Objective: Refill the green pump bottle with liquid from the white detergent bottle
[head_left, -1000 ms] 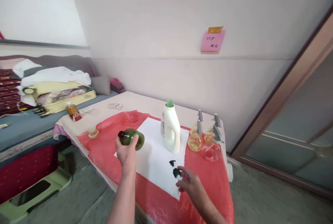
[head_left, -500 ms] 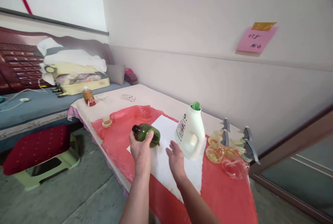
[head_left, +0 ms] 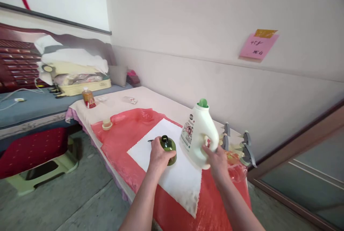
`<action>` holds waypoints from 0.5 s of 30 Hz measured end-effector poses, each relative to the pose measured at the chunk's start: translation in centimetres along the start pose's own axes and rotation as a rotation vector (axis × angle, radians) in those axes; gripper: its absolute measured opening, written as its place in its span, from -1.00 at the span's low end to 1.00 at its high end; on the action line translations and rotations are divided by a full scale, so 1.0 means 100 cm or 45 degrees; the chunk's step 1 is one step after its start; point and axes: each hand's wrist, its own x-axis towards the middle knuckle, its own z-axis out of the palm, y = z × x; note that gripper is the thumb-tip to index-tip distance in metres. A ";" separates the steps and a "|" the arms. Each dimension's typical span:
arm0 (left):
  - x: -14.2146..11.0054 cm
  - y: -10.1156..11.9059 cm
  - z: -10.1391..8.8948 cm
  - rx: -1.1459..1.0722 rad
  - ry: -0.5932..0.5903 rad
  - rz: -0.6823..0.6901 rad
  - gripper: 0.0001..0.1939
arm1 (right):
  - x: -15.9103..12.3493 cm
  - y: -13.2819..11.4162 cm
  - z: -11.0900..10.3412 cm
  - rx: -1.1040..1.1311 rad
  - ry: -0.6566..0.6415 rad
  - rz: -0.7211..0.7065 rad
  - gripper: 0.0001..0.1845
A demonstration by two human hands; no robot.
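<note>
My left hand [head_left: 159, 155] is closed round a dark green bottle [head_left: 170, 145], which is upright with its black, uncapped neck pointing up. A thin dark piece sticks out by the left fingertips; I cannot tell what it is. My right hand [head_left: 217, 158] is wrapped round the handle of a large white jug [head_left: 198, 130], just right of the bottle. The jug leans slightly, and its open mouth shows a green spout. Under both lies a white cloth [head_left: 182, 184] on a red plastic sheet [head_left: 120, 134].
Clear bottles with grey trigger tops [head_left: 236, 166] stand at the right end of the table. A roll of tape [head_left: 106, 125], an orange-brown bottle [head_left: 88, 98] and a small packet [head_left: 130, 100] lie further left. A stool [head_left: 40, 152] stands on the floor, left. A wall runs behind.
My left hand has turned the green bottle from lying sideways to upright and moved it right. My right hand, open before, has taken hold of the jug's handle.
</note>
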 end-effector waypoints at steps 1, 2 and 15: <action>-0.001 -0.002 0.004 0.055 -0.055 0.019 -0.31 | -0.006 -0.010 -0.020 -0.039 -0.017 -0.021 -0.56; -0.002 -0.004 0.009 0.110 -0.121 0.038 -0.29 | -0.012 -0.020 -0.041 -0.087 -0.029 -0.037 -0.57; -0.015 -0.017 0.020 0.242 -0.344 0.034 -0.08 | -0.075 -0.069 -0.185 -1.320 -0.441 -0.441 -0.48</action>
